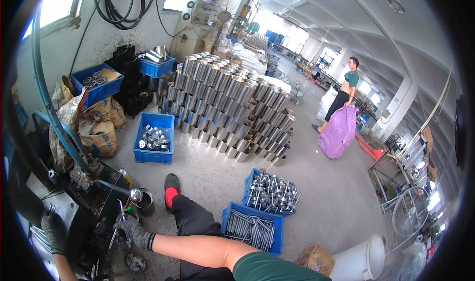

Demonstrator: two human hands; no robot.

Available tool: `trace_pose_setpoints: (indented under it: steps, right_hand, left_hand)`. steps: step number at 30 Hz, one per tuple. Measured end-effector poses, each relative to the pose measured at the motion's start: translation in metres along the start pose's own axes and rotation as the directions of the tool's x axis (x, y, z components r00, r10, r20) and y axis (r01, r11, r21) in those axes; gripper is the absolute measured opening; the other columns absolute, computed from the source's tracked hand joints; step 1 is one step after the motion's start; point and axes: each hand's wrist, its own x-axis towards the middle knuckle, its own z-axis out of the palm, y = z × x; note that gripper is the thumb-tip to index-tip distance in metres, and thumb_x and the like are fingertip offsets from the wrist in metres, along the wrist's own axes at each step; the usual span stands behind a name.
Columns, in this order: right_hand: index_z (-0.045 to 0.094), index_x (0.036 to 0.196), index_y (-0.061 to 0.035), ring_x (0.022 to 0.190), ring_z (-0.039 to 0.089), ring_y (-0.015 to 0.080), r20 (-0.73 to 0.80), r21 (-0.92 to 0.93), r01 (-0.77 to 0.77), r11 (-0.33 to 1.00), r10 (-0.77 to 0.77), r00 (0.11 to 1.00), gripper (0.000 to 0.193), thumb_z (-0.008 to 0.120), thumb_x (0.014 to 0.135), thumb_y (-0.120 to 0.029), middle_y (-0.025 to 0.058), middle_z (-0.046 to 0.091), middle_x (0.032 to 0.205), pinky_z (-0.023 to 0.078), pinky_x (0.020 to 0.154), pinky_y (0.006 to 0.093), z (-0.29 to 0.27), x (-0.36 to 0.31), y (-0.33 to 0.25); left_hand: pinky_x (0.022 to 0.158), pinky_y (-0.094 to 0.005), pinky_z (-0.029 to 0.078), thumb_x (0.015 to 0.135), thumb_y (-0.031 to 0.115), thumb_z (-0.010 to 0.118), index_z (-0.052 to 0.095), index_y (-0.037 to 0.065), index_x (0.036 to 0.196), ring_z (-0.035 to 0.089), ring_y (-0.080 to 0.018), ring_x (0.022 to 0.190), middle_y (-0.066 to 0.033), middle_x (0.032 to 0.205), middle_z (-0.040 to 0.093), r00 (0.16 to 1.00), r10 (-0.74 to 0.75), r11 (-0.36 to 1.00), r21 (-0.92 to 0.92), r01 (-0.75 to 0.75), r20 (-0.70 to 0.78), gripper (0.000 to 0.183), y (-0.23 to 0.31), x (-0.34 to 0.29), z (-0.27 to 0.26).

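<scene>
**Pinch and snag risks around the press**

Risks, left to right. My left hand is low beside the press, next to some rods. Fingers partly hidden, can't tell if they're clamped on anything. If the press cycled with that hand inside, I'd expect a pinch; loose knit could also snag on an edge. Right hand is closed round a thin rod, which sits just left of the can, under the lever's ball. Slick metal in a knit glove could slip and drop to the floor; lifting it carelessly could knock the ball. Tubes are stacked high, so a bump low down might bring some over. Shaft bin is close by my leg, easy to catch on standing.

Materials, same order. Gloves grey, ribbed at the cuff. Press dark, grimy steel; hoses smooth blue. Ball polished, can dull and dark. Parts bin blue plastic, small round castings inside. Tubes mirror-bright, open-ended. Shafts straight, plain grey; rotors behind them stubby, with spindles poking out. Far right, co-worker's sack: purple, wrinkled, bulging.
</scene>
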Motion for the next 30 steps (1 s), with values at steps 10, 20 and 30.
trace_pose_setpoints:
  steps: [10, 20, 30]
  right_hand:
    - [0.061, 0.097, -0.0119, 0.062, 0.06, 0.0147, -0.013, 0.064, -0.001, 0.998, 0.002, 1.0, 0.012, 0.071, 0.09, -0.009, 0.0025, 0.064, 0.075, 0.05, 0.058, 0.0318, 0.0, 0.005, 0.002]
    - [0.062, 0.096, -0.0114, 0.059, 0.061, 0.0139, -0.039, 0.009, 0.028, 1.0, -0.027, 0.999, 0.011, 0.07, 0.092, -0.007, 0.0031, 0.066, 0.075, 0.051, 0.054, 0.0303, 0.003, -0.001, -0.001]
    - [0.061, 0.096, -0.0114, 0.059, 0.062, 0.0144, 0.009, 0.057, -0.051, 0.997, 0.05, 0.999, 0.011, 0.07, 0.092, -0.007, 0.0034, 0.065, 0.075, 0.052, 0.055, 0.0305, 0.001, -0.002, -0.005]
  left_hand:
    - [0.094, -0.0518, 0.047, 0.089, -0.003, 0.06, 0.066, -0.001, 0.1, 0.058, -0.0444, 0.105, -0.0239, 0.108, 0.063, 0.959, 0.046, 0.998, -0.029, -0.056, -0.279, 0.013, 0.016, 0.001, -0.005]
    - [0.103, -0.0492, 0.046, 0.093, 0.0, 0.064, 0.066, 0.0, 0.108, 0.058, -0.0449, 0.115, -0.0247, 0.121, 0.064, 0.973, 0.061, 0.992, -0.09, -0.083, -0.222, 0.016, -0.025, 0.001, 0.027]
    - [0.105, -0.042, 0.048, 0.083, -0.014, 0.064, 0.067, 0.001, 0.114, 0.061, -0.0356, 0.115, -0.0188, 0.122, 0.065, 0.916, 0.073, 0.968, -0.193, -0.161, -0.395, 0.035, -0.034, 0.004, 0.047]
